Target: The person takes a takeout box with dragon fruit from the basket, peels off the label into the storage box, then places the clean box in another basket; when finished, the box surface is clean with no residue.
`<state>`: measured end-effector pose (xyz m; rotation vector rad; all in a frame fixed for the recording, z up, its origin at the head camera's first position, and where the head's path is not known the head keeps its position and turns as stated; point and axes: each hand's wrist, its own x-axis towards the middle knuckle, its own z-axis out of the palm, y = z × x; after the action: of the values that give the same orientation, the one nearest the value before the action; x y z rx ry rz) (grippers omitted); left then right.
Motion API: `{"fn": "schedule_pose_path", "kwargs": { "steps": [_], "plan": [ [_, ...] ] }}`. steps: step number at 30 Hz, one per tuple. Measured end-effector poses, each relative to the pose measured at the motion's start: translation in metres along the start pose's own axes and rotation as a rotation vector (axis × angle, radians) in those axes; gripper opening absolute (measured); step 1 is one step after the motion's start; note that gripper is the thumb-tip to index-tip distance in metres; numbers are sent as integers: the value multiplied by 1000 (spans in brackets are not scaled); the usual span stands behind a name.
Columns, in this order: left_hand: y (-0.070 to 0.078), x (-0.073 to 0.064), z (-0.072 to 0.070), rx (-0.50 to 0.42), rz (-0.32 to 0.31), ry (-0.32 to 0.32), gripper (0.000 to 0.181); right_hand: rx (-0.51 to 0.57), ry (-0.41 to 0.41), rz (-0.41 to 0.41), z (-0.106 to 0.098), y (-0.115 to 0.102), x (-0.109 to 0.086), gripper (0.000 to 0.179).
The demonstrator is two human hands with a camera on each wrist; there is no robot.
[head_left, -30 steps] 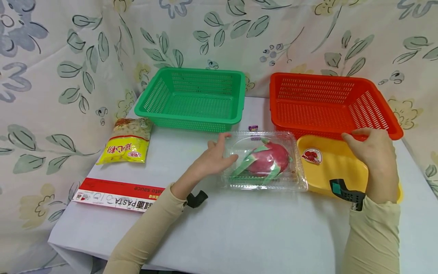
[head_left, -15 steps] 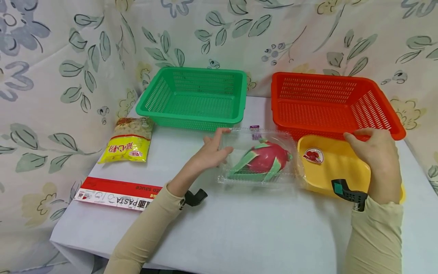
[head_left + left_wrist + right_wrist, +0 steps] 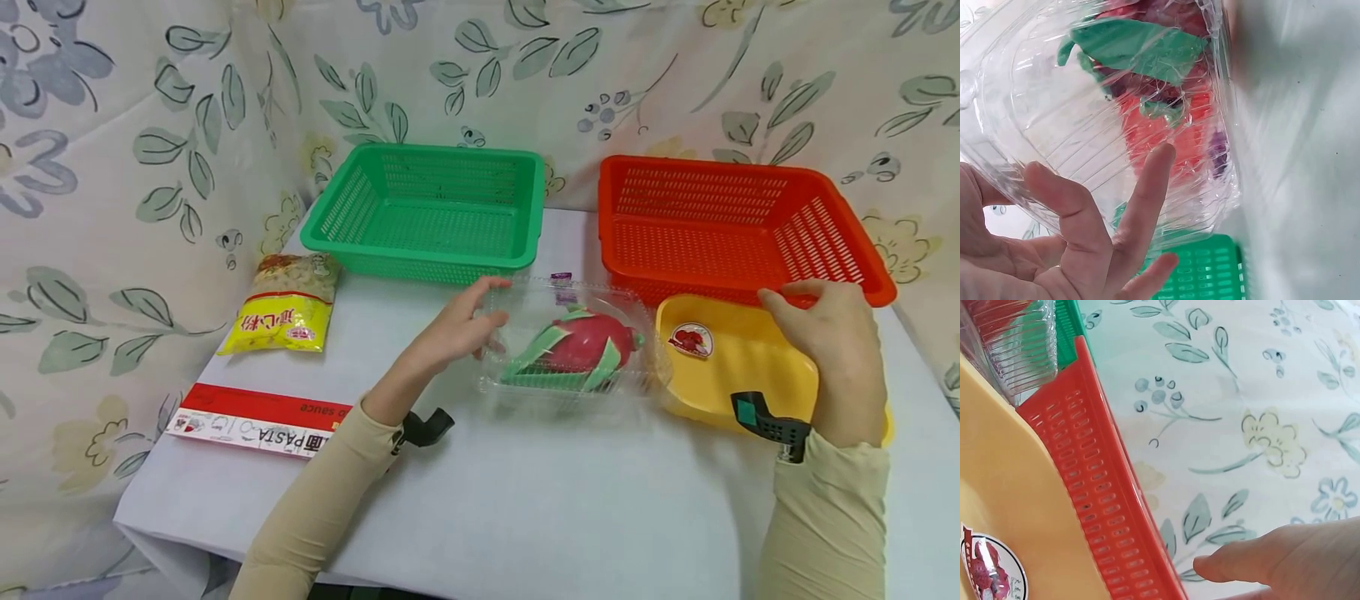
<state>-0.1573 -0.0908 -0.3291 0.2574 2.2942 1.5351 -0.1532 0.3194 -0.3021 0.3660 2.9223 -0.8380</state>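
A pink dragon fruit with green scales lies inside a clear plastic container. At the container's left end, my left hand grips its side with thumb and fingers apart. In the left wrist view the left hand has one long finger extended along the ribbed clear wall. My right hand hovers by the front rim of the red basket, over the right part of the yellow tray, its thumb and index apart. The right wrist view shows the right hand beside the basket's rim, holding nothing.
A green basket stands at the back left. Left of the hands lie a yellow snack bag and a red and white pasta box. A small purple packet lies behind the container. Floral cloth hangs behind the table.
The container with the dragon fruit has risen and tilted slightly, and my left hand has moved up a little with it. The right hand keeps nearly the same place and pose.
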Motion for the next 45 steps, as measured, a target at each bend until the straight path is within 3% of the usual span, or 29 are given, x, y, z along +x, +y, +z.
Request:
{"fn": "schedule_pose_path", "kwargs": {
  "steps": [6,19,24,30,35,38,45],
  "plan": [
    [1,0,-1,-34,22,3,47,1,2,0,-1,0,0,75],
    [6,-4,0,-34,135,67,48,20,-3,21,-1,2,1,76],
    [11,-8,0,-28,144,60,48,19,7,21,-1,2,1,73],
    [17,-17,-7,-15,162,52,47,-35,-2,-41,0,3,1,66],
    [29,-27,-17,-35,209,81,48,-114,23,-144,-1,12,3,61],
    [39,-31,-24,-46,243,114,48,-123,-3,-183,-2,20,3,62],
    [67,-25,-35,-82,283,202,49,-118,-69,-231,-7,32,5,63]
  ]
}}
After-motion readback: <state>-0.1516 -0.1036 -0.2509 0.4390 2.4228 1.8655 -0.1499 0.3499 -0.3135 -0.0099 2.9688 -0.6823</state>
